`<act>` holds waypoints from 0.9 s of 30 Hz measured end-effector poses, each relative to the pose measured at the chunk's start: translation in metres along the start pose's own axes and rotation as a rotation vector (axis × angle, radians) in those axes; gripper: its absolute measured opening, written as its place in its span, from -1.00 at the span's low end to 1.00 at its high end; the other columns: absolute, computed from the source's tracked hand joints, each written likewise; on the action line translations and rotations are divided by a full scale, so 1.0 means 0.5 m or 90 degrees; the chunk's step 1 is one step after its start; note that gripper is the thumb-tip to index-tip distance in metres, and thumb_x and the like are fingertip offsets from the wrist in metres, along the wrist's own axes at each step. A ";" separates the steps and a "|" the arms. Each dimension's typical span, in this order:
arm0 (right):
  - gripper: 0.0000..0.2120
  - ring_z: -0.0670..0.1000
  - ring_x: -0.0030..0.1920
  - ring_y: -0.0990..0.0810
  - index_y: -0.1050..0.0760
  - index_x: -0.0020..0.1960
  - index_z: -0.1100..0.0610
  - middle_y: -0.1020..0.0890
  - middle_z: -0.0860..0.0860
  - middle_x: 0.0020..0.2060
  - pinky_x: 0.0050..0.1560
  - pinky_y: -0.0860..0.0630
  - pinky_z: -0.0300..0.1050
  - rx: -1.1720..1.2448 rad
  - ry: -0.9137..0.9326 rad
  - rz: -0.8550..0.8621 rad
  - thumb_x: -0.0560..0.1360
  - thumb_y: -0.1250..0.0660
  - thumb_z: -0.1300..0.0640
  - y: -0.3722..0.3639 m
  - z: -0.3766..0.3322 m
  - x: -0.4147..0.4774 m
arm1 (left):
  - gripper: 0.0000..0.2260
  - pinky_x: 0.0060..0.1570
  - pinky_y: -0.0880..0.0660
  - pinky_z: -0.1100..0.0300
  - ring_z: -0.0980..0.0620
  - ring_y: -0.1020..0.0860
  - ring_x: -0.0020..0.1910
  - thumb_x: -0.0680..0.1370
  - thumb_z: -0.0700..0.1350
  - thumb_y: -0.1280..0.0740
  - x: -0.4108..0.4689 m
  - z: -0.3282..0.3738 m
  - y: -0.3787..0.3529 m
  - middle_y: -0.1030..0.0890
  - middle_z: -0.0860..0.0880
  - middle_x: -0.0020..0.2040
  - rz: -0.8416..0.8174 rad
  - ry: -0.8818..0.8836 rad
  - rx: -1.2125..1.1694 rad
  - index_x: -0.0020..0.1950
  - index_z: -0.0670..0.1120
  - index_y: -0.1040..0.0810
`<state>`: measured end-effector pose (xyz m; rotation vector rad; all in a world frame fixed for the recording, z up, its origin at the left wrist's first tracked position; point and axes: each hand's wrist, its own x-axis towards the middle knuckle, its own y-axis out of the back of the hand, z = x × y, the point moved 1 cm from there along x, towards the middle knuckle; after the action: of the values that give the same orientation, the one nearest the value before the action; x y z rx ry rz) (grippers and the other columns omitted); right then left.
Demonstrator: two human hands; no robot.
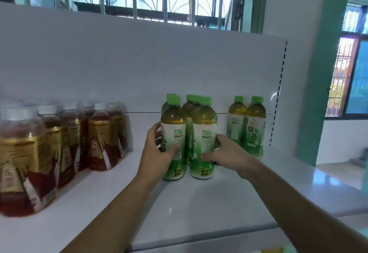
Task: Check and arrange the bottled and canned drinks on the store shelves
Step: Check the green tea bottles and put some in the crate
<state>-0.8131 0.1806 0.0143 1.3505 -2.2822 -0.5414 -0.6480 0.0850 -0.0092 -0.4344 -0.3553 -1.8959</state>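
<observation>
Centre frame: left hand [156, 150] curls round front-left green tea bottle [173, 133], right hand [227, 153] round front-right green tea bottle [204, 135]. Both upright on shelf [179, 203]. Likely squaring the cluster up with the pair [247, 127] to its right.

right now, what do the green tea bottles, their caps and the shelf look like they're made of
The green tea bottles look like clear plastic: the amber drink shows through above a glossy printed wrap label.
The caps look like opaque bright green plastic, slightly dull.
The shelf is smooth and white, probably painted metal; its right edge reflects light, but the base material is unsure.
</observation>
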 end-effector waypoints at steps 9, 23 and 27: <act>-0.42 0.06 0.21 -0.57 -0.38 0.39 0.11 -0.60 0.01 0.21 0.23 -0.54 0.02 -0.091 -0.003 0.111 0.46 -0.52 0.07 -0.059 -0.013 -0.010 | -0.34 0.07 -0.47 0.33 0.10 -0.45 0.26 0.52 -0.29 -0.43 0.000 -0.012 -0.004 -0.47 0.06 0.32 -0.007 -0.026 -0.012 0.52 0.07 -0.24; -0.42 0.01 0.18 -0.54 -0.38 0.47 0.08 -0.55 -0.01 0.22 0.11 -0.54 -0.11 -0.083 0.023 0.150 0.51 -0.48 0.04 0.131 0.062 0.000 | -0.53 0.26 -0.42 0.19 0.28 -0.42 0.27 0.58 -0.19 -0.37 -0.040 0.073 -0.040 -0.43 0.24 0.30 0.056 -0.258 0.157 0.39 0.19 -0.33; -0.59 -0.04 0.01 -0.59 -0.48 0.34 0.05 -0.62 -0.04 0.12 -0.07 -0.52 -0.15 -0.084 0.055 0.286 0.53 -0.46 0.02 0.254 0.109 0.044 | -0.70 -0.03 -0.48 0.47 0.40 -0.50 0.06 0.58 -0.08 -0.36 -0.050 0.108 -0.151 -0.54 0.29 0.11 -0.196 -0.226 0.224 0.25 0.22 -0.45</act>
<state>-0.9435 0.2243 0.0400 0.7490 -2.3295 -0.4583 -0.7038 0.1560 0.0244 -0.4975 -1.0243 -1.9936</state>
